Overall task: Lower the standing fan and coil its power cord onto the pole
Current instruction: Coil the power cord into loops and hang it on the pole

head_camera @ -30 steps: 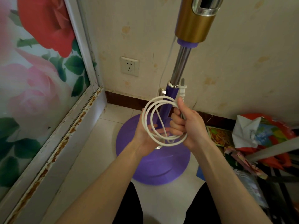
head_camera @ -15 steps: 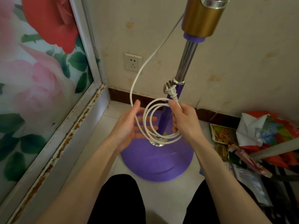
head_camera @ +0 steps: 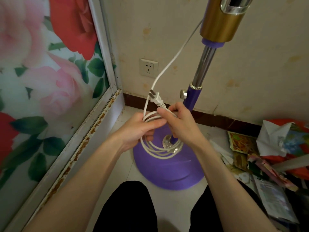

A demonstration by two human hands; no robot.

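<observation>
Head view: your left hand [head_camera: 138,129] has closed. Half a second ago its fingers were spread beside the loops; now they curl round the top of the coil [head_camera: 157,149]. Your right hand [head_camera: 182,124] pinches the cord just behind the plug [head_camera: 156,99], as it did then. The plug has swung away from the pole [head_camera: 203,64] and now points up and left.

The coil hangs between your hands, in front of the pole's foot and above the base [head_camera: 167,174]. You can't tell from here whether the loops go round the pole. One strand runs up to the gold housing [head_camera: 220,22].

I'd judge the bundle gathered and ready to be tied off, but it isn't on the pole yet.

For containers, there is only the red bag [head_camera: 282,121] on the right. Crumpled paper [head_camera: 272,138] sits at its mouth, and the rest is hidden.
</observation>
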